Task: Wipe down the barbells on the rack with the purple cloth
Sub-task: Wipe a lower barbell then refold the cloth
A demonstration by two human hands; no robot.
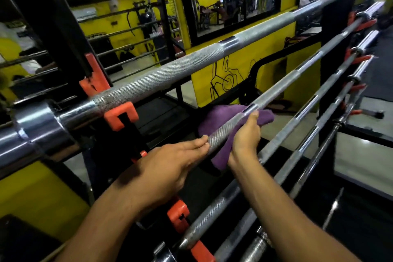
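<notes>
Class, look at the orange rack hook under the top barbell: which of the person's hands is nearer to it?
Left. The left hand rests on the second barbell just below the orange hook; the right hand grips the purple cloth farther along that bar.

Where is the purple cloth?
In the head view, mid-frame, the purple cloth is draped under the second barbell, gripped by the right hand, with the left hand beside it.

Gym, I'd say: knurled steel barbells [191, 66] stacked on black rack with orange hooks [121, 115]; yellow walls [255, 66] with black lifting mural; wall mirror [231, 0] reflecting weight machines, benches.
</notes>
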